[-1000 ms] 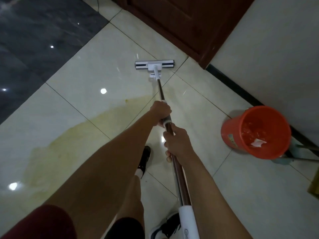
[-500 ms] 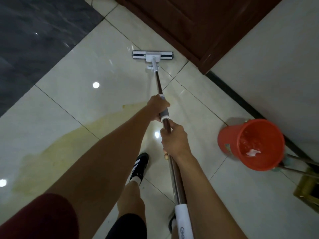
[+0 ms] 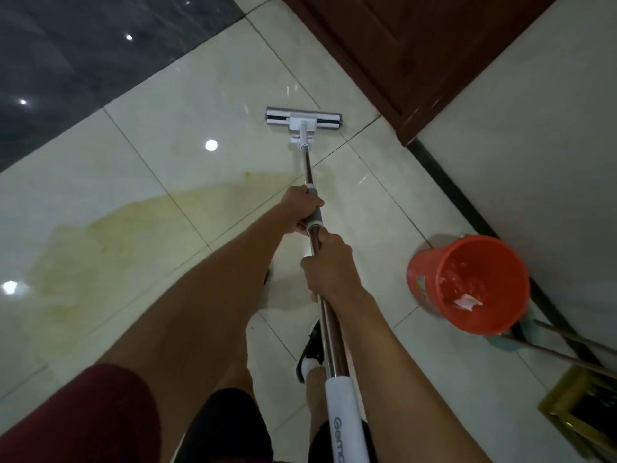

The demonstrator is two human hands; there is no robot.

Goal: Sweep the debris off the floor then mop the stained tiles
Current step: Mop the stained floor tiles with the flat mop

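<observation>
On floor, far left: dark tiles [image 3: 83, 61], then pale tiles [image 3: 173, 105] carrying yellow stain [image 3: 133, 235], running diagonally from lower left toward centre. Stain looks intact; judged not yet wiped.

At centre: left hand [image 3: 302, 210] wrapped around grey collar of mop handle [image 3: 329, 332], forward on shaft. Right hand [image 3: 329, 267] clenched on shaft just behind, nearly touching left. Mop head [image 3: 303, 119] flat on pale tile beyond stain's far tip, near wooden door [image 3: 417, 45].

Change across last 1.0 s: mop head lies lower in frame and closer to stain's far end than 0.5 s ago; whether from pull-back or head tilt cannot be told. Both grips unchanged. No debris visible on tiles, so sweep step judged complete, mopping step in hand. Next stroke calls for drawing head back and leftward across stain.

At right: orange bucket [image 3: 474, 282] beside skirting, holding water with pale scrap floating. Behind it, 2 metal poles [image 3: 567, 345] and yellow dustpan [image 3: 581, 406], partly cut off.
</observation>
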